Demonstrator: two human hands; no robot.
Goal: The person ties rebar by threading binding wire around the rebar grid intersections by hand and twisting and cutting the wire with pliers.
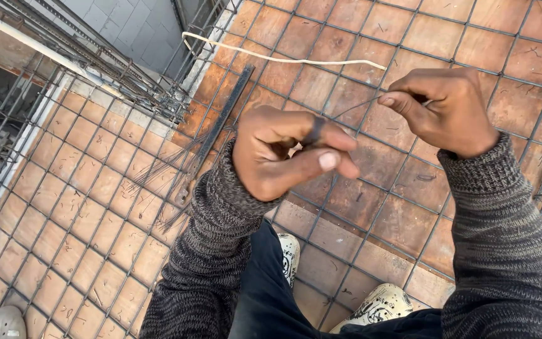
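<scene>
The thin wire [354, 108], pinched between the left hand [283, 157] and right hand [443, 110] above the steel mesh [95, 207], looks light, springy and bendable, best gripped near its ends.

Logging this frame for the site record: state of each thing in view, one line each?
Left hand: closed, pinching thin dark tie wire.
Right hand: closed, pinching the wire's other end.
Thin dark tie wire: stretched between both hands.
Grey rebar mesh: lying flat over brown formwork panels.
Bundle of loose thin wires: lying on the mesh, untouched.
</scene>
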